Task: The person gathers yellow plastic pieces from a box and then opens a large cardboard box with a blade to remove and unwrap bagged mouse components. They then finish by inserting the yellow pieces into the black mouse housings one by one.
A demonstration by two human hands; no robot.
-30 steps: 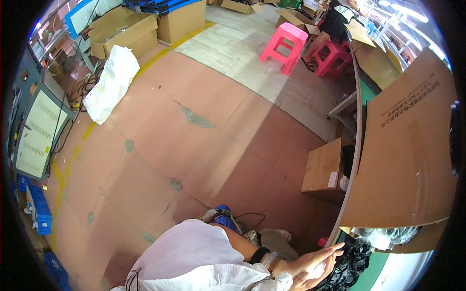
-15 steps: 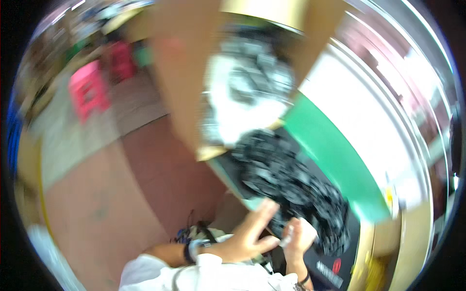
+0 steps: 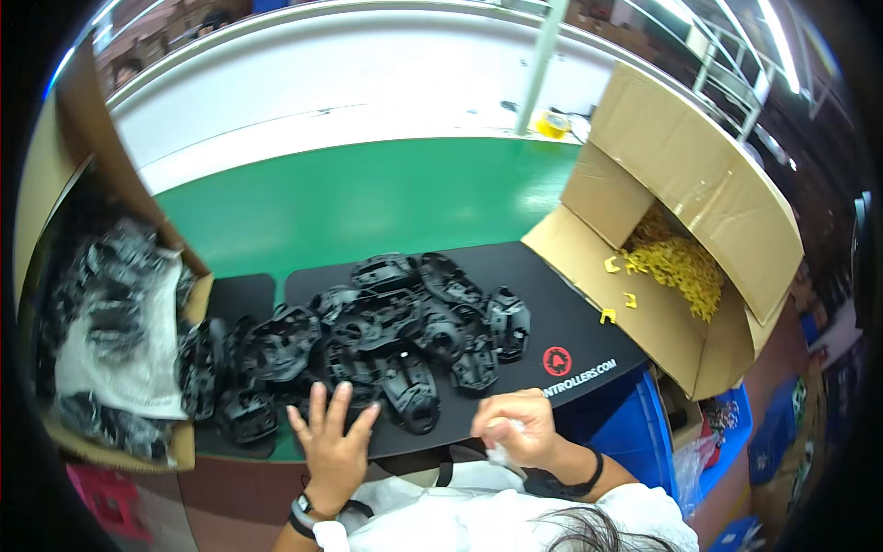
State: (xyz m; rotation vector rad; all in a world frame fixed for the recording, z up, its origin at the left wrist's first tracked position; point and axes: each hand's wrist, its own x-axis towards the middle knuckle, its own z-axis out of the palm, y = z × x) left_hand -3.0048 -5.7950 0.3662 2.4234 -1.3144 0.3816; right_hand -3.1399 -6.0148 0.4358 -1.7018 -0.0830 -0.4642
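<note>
My left hand [image 3: 336, 451] is open, its fingers spread at the front edge of the black mat [image 3: 589, 317]. Its fingertips reach the nearest black plastic shells [image 3: 409, 391]; whether they touch is unclear. My right hand [image 3: 522, 428] is closed in front of the mat, to the right of the shells. A small crumpled bit of whitish plastic [image 3: 498, 455] pokes out below its fingers. Several hollow black molded shells lie heaped loosely across the mat, some on their sides, some with their ribbed insides up.
At the left stands a cardboard box [image 3: 189, 449] of bagged black parts. A tipped carton [image 3: 704, 179] at the right holds small yellow clips [image 3: 676, 267], a few loose on its flap. Blue bins [image 3: 625, 428] sit below the table's right side. Green tabletop [image 3: 368, 198] stretches behind the mat.
The view has swung right and steadied, bringing the yellow clips into sight. My left hand has moved away from the right one and spread its fingers. My right hand stays closed.
</note>
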